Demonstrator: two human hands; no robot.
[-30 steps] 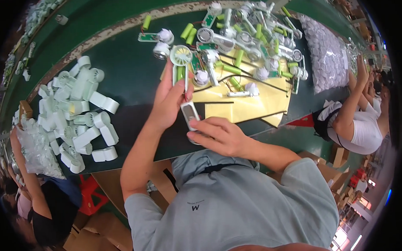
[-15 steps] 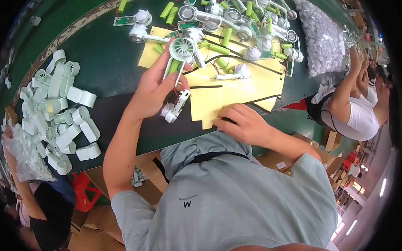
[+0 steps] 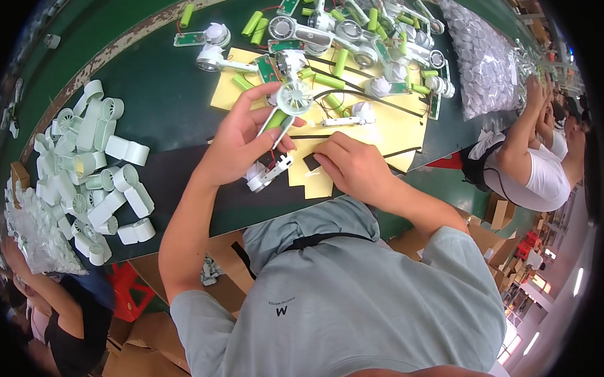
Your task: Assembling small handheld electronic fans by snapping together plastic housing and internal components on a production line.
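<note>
My left hand (image 3: 237,141) is closed round a pale green handheld-fan housing (image 3: 293,99) with a round grille at its top. A green battery cell (image 3: 274,121) sits inside the handle. Just below, a small white motor unit (image 3: 261,174) hangs beside the table edge, joined by a red wire. My right hand (image 3: 354,168) pinches a short black strip (image 3: 311,162) between thumb and fingers. Both hands are over the near side of a yellow backing sheet (image 3: 373,136), which carries several longer black strips.
Pale green fan housings (image 3: 95,162) are piled at the left, near a clear plastic bag (image 3: 34,228). Fan assemblies (image 3: 350,37) with wired battery cells crowd the far side. A bag of white parts (image 3: 480,56) lies at the right. Co-workers (image 3: 530,160) sit on both sides.
My right hand has lifted and moved slightly left with the black strip now showing in its fingers. My left hand has brought the housing nearer and to the right, tilting it.
</note>
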